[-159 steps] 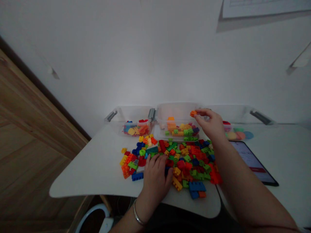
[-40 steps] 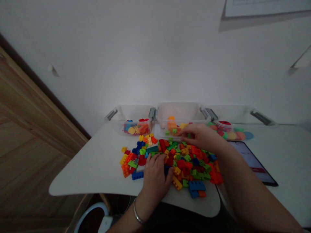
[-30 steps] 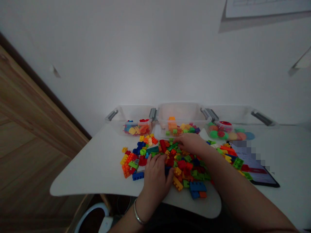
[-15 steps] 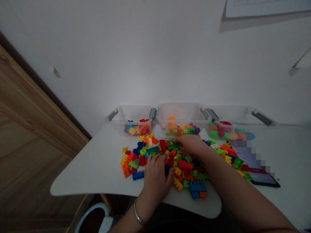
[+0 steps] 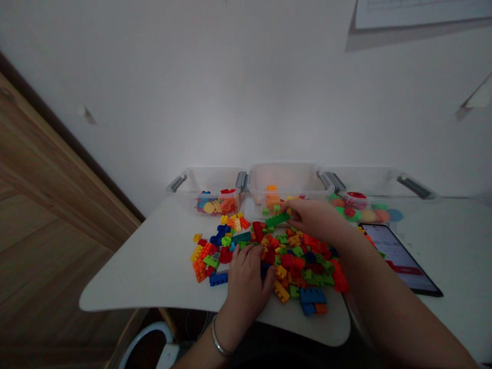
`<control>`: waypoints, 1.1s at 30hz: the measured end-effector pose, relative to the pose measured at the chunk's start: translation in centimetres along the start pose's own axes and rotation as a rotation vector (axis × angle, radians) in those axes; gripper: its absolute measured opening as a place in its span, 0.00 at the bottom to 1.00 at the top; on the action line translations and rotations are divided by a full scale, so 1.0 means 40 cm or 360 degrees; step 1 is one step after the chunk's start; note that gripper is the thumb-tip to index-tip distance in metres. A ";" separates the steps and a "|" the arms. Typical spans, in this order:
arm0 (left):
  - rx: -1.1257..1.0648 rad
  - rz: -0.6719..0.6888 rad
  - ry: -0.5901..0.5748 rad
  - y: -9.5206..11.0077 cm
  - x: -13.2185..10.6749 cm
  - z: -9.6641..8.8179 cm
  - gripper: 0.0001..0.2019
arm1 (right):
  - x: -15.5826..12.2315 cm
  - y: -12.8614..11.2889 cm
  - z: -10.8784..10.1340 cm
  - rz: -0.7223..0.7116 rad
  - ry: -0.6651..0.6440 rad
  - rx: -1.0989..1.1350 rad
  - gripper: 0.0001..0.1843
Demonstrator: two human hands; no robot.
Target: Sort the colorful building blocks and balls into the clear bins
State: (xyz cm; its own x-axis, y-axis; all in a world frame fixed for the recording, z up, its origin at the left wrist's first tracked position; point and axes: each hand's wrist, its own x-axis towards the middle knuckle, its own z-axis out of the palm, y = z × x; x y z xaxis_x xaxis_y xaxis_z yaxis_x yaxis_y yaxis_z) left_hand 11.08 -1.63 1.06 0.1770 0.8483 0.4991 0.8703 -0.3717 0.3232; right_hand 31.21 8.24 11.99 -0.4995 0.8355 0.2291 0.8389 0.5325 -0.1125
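a long green brick is pinched by the right hand just above the far side of the brick pile — the left hand is laid flat, fingers together, on its near side.

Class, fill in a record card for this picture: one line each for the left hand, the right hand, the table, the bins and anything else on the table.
left hand: palm down on the pile of coloured bricks; bracelet on the wrist
right hand: pinches a long green brick at the pile's far edge
table: white, with a rounded corner
bins: three clear ones by the wall; left bin holds mixed pieces, middle bin bricks, right bin round pieces
phone: lies flat to the right of the pile, screen lit
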 end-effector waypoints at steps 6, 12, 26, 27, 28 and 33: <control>-0.0011 0.0004 0.0033 -0.001 0.001 0.002 0.18 | -0.028 0.029 -0.053 0.0190 0.0734 0.0345 0.11; 0.0002 0.0012 0.0022 0.000 0.002 0.001 0.17 | -0.008 0.071 -0.017 0.0462 0.1231 0.0612 0.15; 0.0015 0.0018 0.0020 0.001 0.001 0.000 0.18 | 0.034 0.124 0.048 0.0572 0.0953 0.0391 0.15; 0.0015 0.0020 0.0018 0.001 0.002 0.000 0.18 | 0.035 0.125 0.049 0.0570 0.0931 0.0393 0.15; 0.0016 0.0023 0.0016 0.001 0.002 0.001 0.18 | 0.036 0.126 0.050 0.0562 0.0911 0.0392 0.14; 0.0029 0.0022 0.0001 -0.001 0.001 0.002 0.19 | 0.031 0.120 0.040 0.0469 0.0907 0.0363 0.14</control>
State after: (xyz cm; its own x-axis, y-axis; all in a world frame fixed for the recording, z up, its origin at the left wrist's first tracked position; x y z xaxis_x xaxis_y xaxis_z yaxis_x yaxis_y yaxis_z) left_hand 11.08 -1.55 0.99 0.1889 0.8427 0.5042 0.8761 -0.3766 0.3012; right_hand 34.30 12.05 10.20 -0.0128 0.7812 0.6241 0.8247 0.3612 -0.4352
